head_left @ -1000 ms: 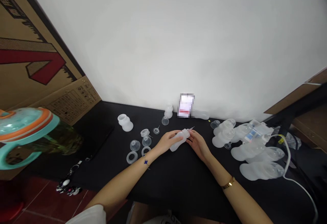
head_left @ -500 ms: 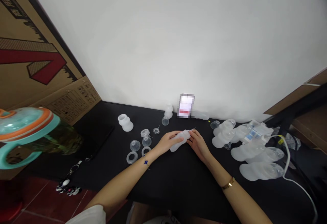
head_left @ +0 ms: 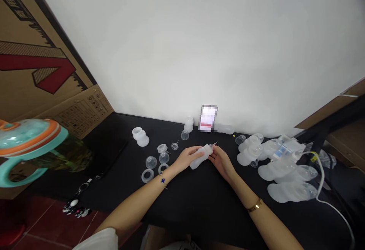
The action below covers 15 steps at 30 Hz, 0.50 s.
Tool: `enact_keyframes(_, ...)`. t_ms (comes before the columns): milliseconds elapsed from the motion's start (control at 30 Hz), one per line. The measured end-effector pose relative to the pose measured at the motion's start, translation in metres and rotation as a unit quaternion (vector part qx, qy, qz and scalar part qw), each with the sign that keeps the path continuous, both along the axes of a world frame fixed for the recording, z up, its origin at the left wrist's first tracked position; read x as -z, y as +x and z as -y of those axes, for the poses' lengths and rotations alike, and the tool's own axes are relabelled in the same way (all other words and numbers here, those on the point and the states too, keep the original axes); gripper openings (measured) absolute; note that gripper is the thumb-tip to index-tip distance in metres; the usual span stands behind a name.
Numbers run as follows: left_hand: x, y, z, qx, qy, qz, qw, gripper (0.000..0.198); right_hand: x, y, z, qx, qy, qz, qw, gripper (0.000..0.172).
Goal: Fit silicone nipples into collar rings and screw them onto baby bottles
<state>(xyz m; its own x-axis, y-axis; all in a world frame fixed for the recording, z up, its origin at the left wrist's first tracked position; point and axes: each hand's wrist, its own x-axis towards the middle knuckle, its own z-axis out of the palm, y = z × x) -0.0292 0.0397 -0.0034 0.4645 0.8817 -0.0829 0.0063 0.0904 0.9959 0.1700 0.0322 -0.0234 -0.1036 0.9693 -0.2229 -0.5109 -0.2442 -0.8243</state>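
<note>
My left hand (head_left: 186, 158) wraps around the body of a frosted white plastic bottle (head_left: 199, 160), held low over the black table. My right hand (head_left: 220, 161) grips the bottle's neck end, its fingers close to a thin pointed tip (head_left: 213, 145) that sticks out up and to the right. The hands partly hide the bottle's neck. Several clear and frosted bottle parts lie to the left of my left hand, including a clear ring (head_left: 147, 175) and a small clear cup (head_left: 151, 162).
A black table (head_left: 182, 219) bears everything. Frosted bottles (head_left: 289, 191) lie heaped at the right beside packaging (head_left: 282, 152) and a white cable (head_left: 322, 181). A white wall (head_left: 182, 52) stands behind. A teal-and-orange lidded cup (head_left: 28, 139) intrudes at the left.
</note>
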Motion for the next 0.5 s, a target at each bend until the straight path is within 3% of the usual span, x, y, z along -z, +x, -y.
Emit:
enact_keyframes(233, 0.0074, 0.0009, -0.0047, -0.005, -0.013, 0.006, 1.000, 0.057, -0.0024, 0.0011, 0.0013, -0.021, -0.005, 0.009, 1.000, 0.036)
enact_keyframes(500, 0.0047, 0.0002, -0.0027, 0.001, -0.009, 0.011, 1.000, 0.055, -0.0017, -0.0011, 0.0007, -0.007, 0.010, 0.021, 1.000, 0.033)
